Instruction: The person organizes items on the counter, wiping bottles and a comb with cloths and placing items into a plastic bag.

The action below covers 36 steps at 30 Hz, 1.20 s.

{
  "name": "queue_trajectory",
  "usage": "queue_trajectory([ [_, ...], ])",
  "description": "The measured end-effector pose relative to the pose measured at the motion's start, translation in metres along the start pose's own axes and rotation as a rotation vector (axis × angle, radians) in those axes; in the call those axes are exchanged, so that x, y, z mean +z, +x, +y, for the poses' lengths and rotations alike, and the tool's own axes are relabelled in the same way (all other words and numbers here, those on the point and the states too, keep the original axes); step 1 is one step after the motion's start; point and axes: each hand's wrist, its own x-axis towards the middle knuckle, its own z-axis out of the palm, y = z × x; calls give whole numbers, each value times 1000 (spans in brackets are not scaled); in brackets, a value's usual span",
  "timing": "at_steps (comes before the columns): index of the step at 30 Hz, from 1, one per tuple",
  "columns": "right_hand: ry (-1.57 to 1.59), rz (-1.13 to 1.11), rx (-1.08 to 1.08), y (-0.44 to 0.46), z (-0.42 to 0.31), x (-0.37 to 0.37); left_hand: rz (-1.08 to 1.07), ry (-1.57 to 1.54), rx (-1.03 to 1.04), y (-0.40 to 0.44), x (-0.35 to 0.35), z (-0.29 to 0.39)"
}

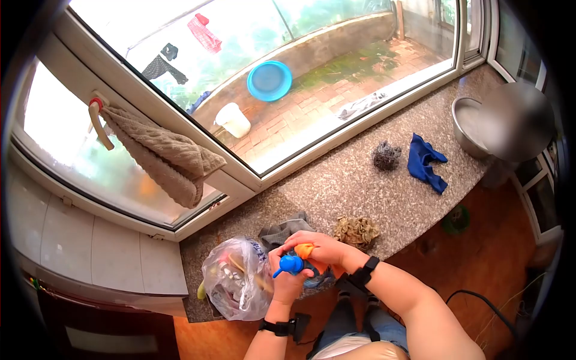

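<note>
Over the counter's front edge, my left hand (287,287) is closed around a pump bottle with a blue pump head (290,264). Its nozzle points down to the left, and most of the body is hidden by my hands. My right hand (324,247) is closed on an orange cloth (305,250) pressed against the bottle. Just left of my hands stands a clear plastic bag (237,294) with mixed contents. A grey cloth (282,229) lies behind them, and a crumpled brownish rag (356,232) lies to the right.
Farther along the speckled stone counter (324,192) lie a dark scouring ball (386,156) and a blue cloth (426,163). A metal basin (468,129) stands at the far right. A beige towel (159,150) hangs from the window handle (99,123). A cable (489,303) runs below.
</note>
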Motion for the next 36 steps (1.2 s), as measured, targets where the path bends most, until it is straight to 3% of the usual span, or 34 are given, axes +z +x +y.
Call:
queue_trajectory([
  [1, 8, 5, -1, 1, 1, 4, -7, 7, -2, -1, -1, 0],
  [3, 147, 126, 236, 0, 5, 10, 29, -12, -14, -2, -1, 3],
  [5, 181, 154, 214, -9, 49, 12, 26, 25, 15, 0, 0, 14],
  [7, 499, 355, 285, -34, 96, 26, 18, 60, 43, 1, 2, 18],
  [8, 241, 491, 238, -53, 116, 34, -6, 84, 67, 2, 2, 17],
  [9, 184, 523, 296, -73, 112, 39, -30, 108, 90, 2, 3, 17],
  [13, -191, 683, 148, -114, 117, 77, -40, 123, 72, -1, 4, 14],
  [19, -157, 731, 192, -104, 76, 82, -72, 134, 12, 4, 0, 27],
  [22, 7, 577, 69, -65, 56, 42, -52, 39, 57, 2, -3, 25],
  [24, 73, 322, 270, -44, 64, 22, -68, 52, 65, 2, -5, 24],
  [25, 78, 319, 266, -41, 82, 25, -78, 60, 70, 3, -7, 24],
  [27, 67, 482, 390, -45, 126, 36, -64, 22, 45, 3, -6, 27],
  [28, -127, 483, 265, -57, 129, 39, -55, -26, 23, 4, -5, 28],
  [29, -129, 476, 268, -66, 127, 48, -50, -28, 18, 5, -8, 22],
  [31, -212, 711, 246, -88, 119, 72, -20, -74, 24, 11, -16, 8],
  [33, -341, 706, 261, -105, 115, 82, 30, -114, 14, 15, -18, 6],
  [35, -28, 799, 409, -114, 118, 89, 103, -361, -208, 19, -22, 6],
  [36, 477, 944, 414, -103, 125, 94, 128, -547, -347, 16, -21, 18],
])
